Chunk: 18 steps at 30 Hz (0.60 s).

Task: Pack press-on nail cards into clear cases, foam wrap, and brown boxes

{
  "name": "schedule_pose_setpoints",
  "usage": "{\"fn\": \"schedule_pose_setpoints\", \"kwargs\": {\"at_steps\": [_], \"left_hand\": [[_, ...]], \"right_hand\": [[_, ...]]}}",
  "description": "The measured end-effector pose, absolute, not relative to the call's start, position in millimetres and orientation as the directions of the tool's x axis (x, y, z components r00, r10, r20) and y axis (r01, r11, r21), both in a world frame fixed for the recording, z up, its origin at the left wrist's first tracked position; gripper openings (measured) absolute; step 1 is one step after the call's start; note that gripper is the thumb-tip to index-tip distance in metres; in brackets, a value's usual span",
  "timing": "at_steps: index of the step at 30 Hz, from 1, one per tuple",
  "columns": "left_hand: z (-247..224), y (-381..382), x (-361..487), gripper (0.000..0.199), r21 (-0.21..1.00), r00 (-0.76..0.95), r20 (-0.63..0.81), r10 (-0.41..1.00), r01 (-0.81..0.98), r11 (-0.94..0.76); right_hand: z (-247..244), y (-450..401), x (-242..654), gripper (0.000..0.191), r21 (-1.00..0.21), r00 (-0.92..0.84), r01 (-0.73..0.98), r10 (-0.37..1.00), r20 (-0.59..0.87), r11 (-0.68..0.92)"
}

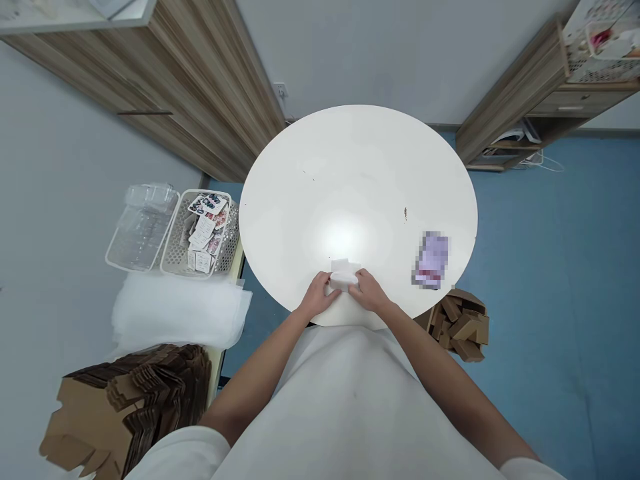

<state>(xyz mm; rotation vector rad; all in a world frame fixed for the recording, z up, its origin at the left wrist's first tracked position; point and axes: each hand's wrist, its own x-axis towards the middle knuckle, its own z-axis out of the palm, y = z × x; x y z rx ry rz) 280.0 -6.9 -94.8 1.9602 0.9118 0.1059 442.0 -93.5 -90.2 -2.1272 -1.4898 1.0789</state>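
At the near edge of the round white table (360,147), both of my hands grip a small white folded bundle (345,280). It looks like a soft sheet, perhaps foam, folded over; whether anything lies inside is hidden. My left hand (319,295) pinches its left end, with the thumb on the near side. On the right end, my right hand (369,291) has its fingers closed. A pale flap of the sheet sticks out on the far side of the bundle, flat against the tabletop.
A pixelated purple item (432,260) lies on the table's right. Left of the table are a basket of printed cards (175,257), a basket of clear plastic boxes (137,240), white sheets (175,310) and flattened cardboard boxes (100,413). Small brown boxes (463,327) fill a carton at right.
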Motion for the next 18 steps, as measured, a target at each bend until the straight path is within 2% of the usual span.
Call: {"fn": "schedule_pose_setpoints", "kwargs": {"at_steps": [3,6,10,14,18], "left_hand": [[-105,-7,286,0.041,0.758,0.59,-0.356,0.725,0.635,-0.145],[-109,-6,292,0.053,0.722,0.459,-0.398,0.794,0.69,-0.038],[-104,-4,293,0.067,0.699,0.373,-0.45,0.812,0.712,0.061],[-99,-3,291,0.061,0.702,0.358,-0.467,0.808,0.706,0.093],[-94,-6,288,0.057,0.684,0.324,-0.469,0.822,0.721,0.107]], "right_hand": [[-94,-79,446,0.029,-0.545,0.273,0.677,0.857,-0.437,-0.494],[-97,-72,446,0.039,-0.467,0.374,0.692,0.826,-0.421,-0.551],[-99,-77,443,0.052,-0.523,0.431,0.639,0.826,-0.364,-0.564],[-96,-95,439,0.062,-0.583,0.408,0.614,0.846,-0.342,-0.532],[-93,-114,429,0.059,-0.586,0.383,0.65,0.875,-0.297,-0.483]]}}
